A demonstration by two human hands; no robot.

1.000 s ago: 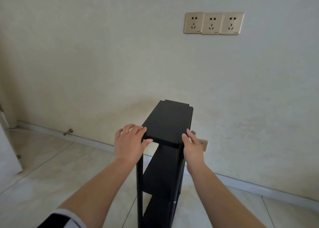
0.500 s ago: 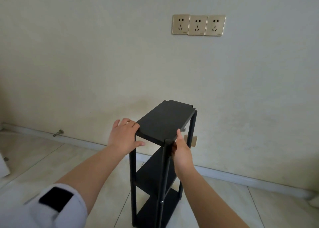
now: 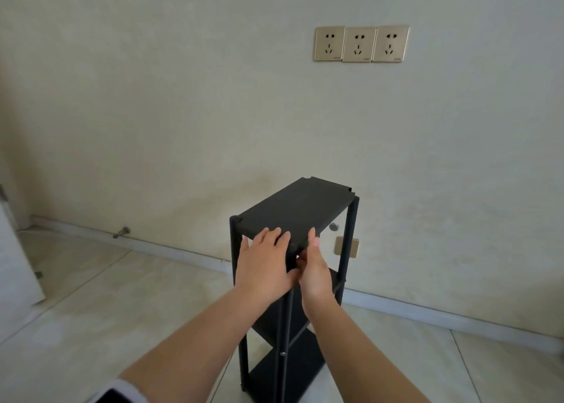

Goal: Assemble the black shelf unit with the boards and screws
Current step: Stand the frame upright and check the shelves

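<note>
Currently, at far left, door stop (image 3: 121, 232) at wall base; no role in task. Centre: black shelf unit (image 3: 294, 268) upright on floor (image 3: 122, 296), near wall, long axis of top board (image 3: 297, 210) running away from viewer toward wall. Left hand (image 3: 265, 265) laid over near edge of top board, fingers (image 3: 276, 235) straight and flat on surface, gripping nothing. Right hand (image 3: 316, 270) just beside, at near right corner post, thumb up against board edge; fingers hidden, so grip cannot be told. Both hands equally near board. Likely step: pressing or checking top board seating. Right: wall sockets (image 3: 361, 43), above.
</note>
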